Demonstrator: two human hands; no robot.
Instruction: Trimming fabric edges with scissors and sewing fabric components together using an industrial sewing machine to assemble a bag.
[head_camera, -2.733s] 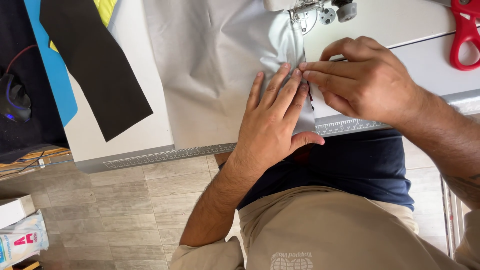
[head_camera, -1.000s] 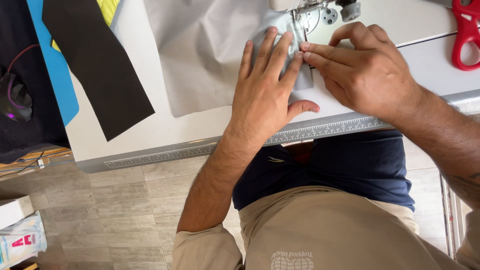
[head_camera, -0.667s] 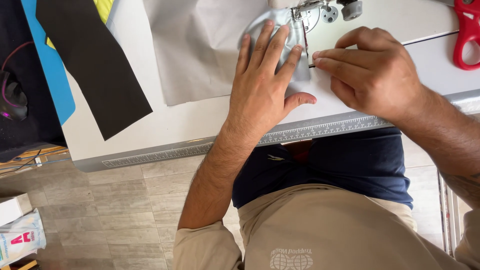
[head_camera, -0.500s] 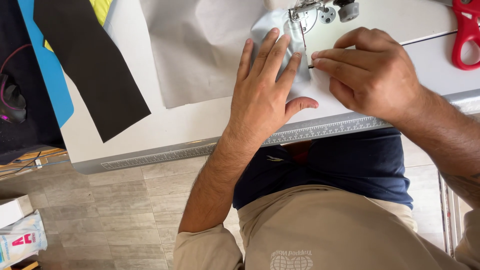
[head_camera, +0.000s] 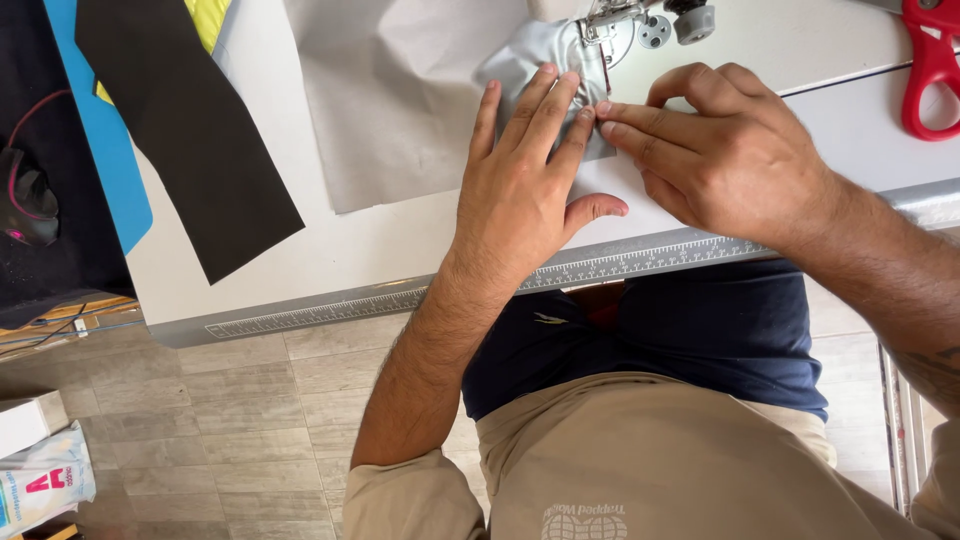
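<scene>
Grey fabric (head_camera: 545, 62) lies on the white table (head_camera: 380, 250) under the sewing machine foot (head_camera: 597, 28), with the left hand (head_camera: 520, 190) pressed flat on it — fingers spread, grip open, thumb out to the side. Just beside it the right hand (head_camera: 725, 150) holds 2 fingertips (head_camera: 608, 118) together on the fabric's edge. Red scissors (head_camera: 930, 65) lie well apart at the right — black cloth (head_camera: 190, 140) at the left.

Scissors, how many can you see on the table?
1: red scissors at the table's far right edge, partly cut off by the picture. More could lie out of view.
</scene>
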